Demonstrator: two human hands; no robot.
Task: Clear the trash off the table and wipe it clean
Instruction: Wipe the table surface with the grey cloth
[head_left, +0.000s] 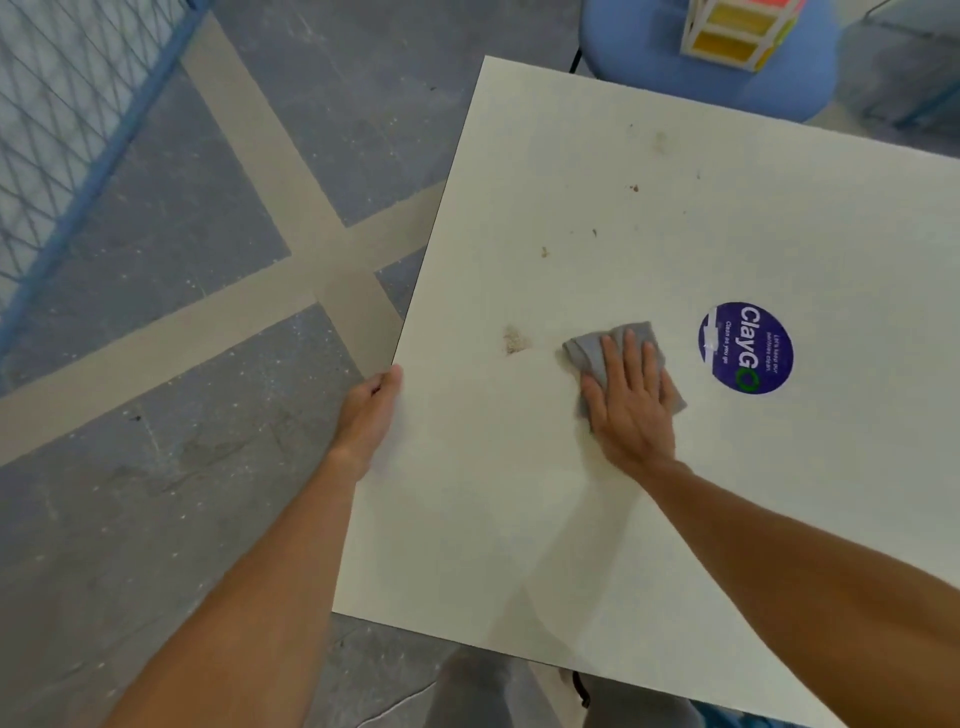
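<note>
Head: left hand (370, 411) on table (418, 306) edge, right hand (631, 410) on cloth (586, 354)

My right hand (628, 405) presses a grey cloth (589, 353) flat on the white table (675, 519), fingers straight, beside a brown stain (515, 340). My left hand (371, 410) grips the table's edge. A purple sticker (745, 348) lies near the cloth.

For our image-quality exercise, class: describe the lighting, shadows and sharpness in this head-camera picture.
Head view: soft, even light, no glare on the table; a faint shadow lies left of the right hand and forearm; the sticker has legible large lettering; the box at the top edge is blurred.
</note>
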